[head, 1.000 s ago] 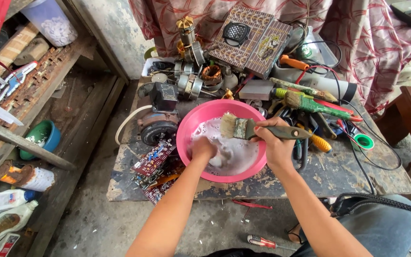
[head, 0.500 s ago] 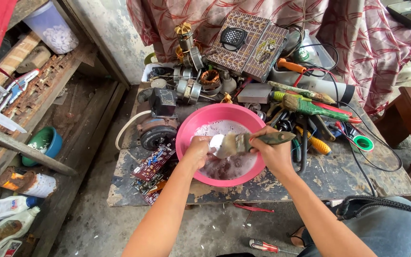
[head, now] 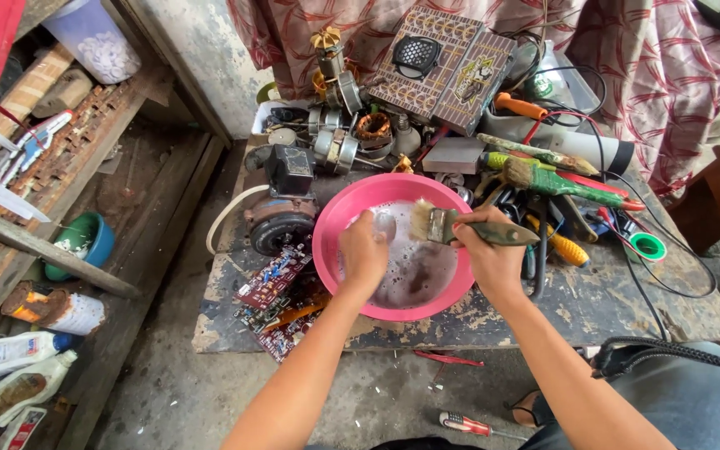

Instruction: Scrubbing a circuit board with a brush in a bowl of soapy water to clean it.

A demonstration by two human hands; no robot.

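Observation:
A pink plastic basin (head: 327, 247) with soapy, dirty water stands on a worn wooden table. My left hand (head: 364, 257) is inside the basin, fingers closed around a small pale part (head: 384, 223) held just above the foam. My right hand (head: 490, 248) grips the handle of a flat paintbrush (head: 441, 225). Its light bristles point left and touch the part over the basin's far half.
Electric motors and coils (head: 343, 142) and a black motor (head: 282, 218) crowd the table behind and left of the basin. Circuit boards (head: 273, 282) lie at the front left. Screwdrivers (head: 557, 247), cables and a green tape roll (head: 648, 247) lie to the right. Bottles (head: 10, 354) stand on the floor.
My right hand brought the brush down from over the far rim to the part. My left hand rose out of the foam with the part toward the basin's far side.

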